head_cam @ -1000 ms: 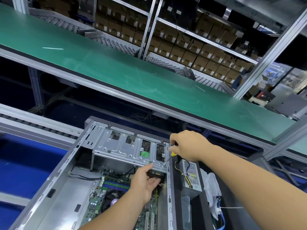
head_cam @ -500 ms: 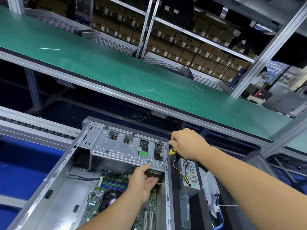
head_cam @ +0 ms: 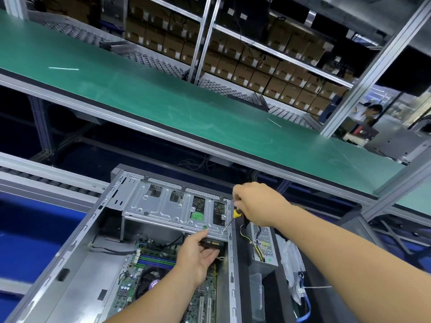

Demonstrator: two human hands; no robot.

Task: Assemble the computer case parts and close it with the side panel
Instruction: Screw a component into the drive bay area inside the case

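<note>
An open grey computer case (head_cam: pixel 77 248) lies on its side in front of me, its green motherboard (head_cam: pixel 161 259) showing inside. A silver drive cage (head_cam: pixel 163 206) spans the case's far end. My right hand (head_cam: pixel 256 203) grips a yellow-handled screwdriver (head_cam: pixel 234 214), whose tip sits on a screw at the cage's near right corner. My left hand (head_cam: pixel 198 255) reaches under that corner and holds a dark drive (head_cam: pixel 213 243) from below, thumb up against the cage edge.
A power supply (head_cam: pixel 263 248) with yellow and black wires stands just right of the case, beside plastic bags and a blue cable (head_cam: pixel 305 306). A green conveyor belt (head_cam: pixel 163 99) runs across behind. Shelves of cardboard boxes (head_cam: pixel 256 73) stand beyond it. A person (head_cam: pixel 368 113) is far right.
Both hands keep their places at the cage's right corner. The view has shifted slightly, nothing else has visibly moved.
</note>
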